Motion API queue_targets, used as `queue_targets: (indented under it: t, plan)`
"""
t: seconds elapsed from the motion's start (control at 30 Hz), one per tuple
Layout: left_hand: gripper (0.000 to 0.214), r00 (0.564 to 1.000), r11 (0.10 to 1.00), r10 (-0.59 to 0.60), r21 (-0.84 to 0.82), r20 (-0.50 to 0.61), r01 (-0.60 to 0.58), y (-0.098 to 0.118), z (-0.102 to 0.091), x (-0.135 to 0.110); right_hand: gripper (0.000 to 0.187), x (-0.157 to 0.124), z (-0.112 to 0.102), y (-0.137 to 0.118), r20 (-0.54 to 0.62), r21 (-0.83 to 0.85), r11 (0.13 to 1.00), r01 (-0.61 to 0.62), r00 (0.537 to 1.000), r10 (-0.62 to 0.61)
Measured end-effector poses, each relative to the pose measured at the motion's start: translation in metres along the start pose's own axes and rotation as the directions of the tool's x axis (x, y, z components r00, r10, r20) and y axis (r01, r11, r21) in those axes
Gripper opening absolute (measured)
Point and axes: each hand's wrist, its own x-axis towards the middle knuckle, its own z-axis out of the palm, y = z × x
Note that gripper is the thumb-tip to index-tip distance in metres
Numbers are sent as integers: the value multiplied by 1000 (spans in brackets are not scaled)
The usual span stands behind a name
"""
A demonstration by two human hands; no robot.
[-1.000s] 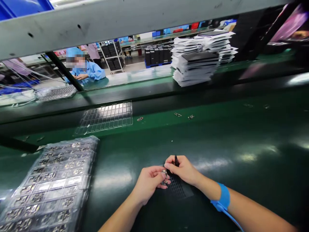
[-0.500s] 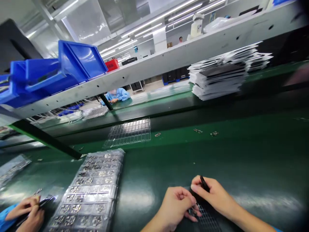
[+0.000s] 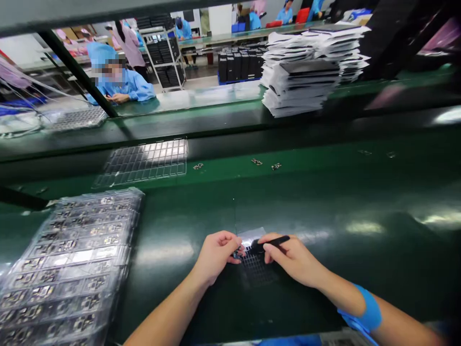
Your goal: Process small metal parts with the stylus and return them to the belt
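1. Electronics factory line here, with a green tabletop (image 3: 324, 202) running across the view and people in blue smocks farther back, one leaning on the next bench (image 3: 129, 89).
2. My left hand (image 3: 216, 257) sits near the middle of the tabletop's front edge. Its grip looks pressed together on a small metal part (image 3: 238, 252), though the fingers hide most of it.
3. Right hand (image 3: 293, 257) is just beside the left, its grip pinching black tweezers (image 3: 273, 241) that point across toward the left hand.
4. Both hands are over a small black mesh tray (image 3: 255, 269), with a shiny bit of clear plastic (image 3: 250, 235) poking out at its far side.
5. Blue wrist strap (image 3: 362, 312) on the right arm.
6. Off to the left, near the front edge, is a big stack of clear trays loaded with metal parts (image 3: 72, 264).
7. Toward the far edge there's an unloaded clear tray (image 3: 144, 163), with a few loose parts (image 3: 256, 162) lying to its right.
8. Past that, a tall pile of white packets (image 3: 300, 72) sits on the next bench.
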Motion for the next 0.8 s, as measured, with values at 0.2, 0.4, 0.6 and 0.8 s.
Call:
queue_targets:
  t: [0.2, 0.4, 0.6, 0.8]
  plan:
    - [27, 998, 996, 51, 77, -31, -48, -1, 0, 3, 13, 10, 13, 1, -84, 11, 1000, -10, 996, 11]
    - [20, 992, 984, 126, 124, 16, -127, -7, -1, 5, 14, 14, 16, 5, -93, -24, 1000, -14, 996, 11]
    - [18, 994, 980, 109, 164, 11, -109, -4, 0, 2, 11, 13, 15, 10, -73, -18, 999, -51, 996, 49]
    - [21, 994, 968, 112, 228, -4, -108, -3, 0, 1, 9, 13, 15, 9, -118, -18, 999, -48, 992, 45]
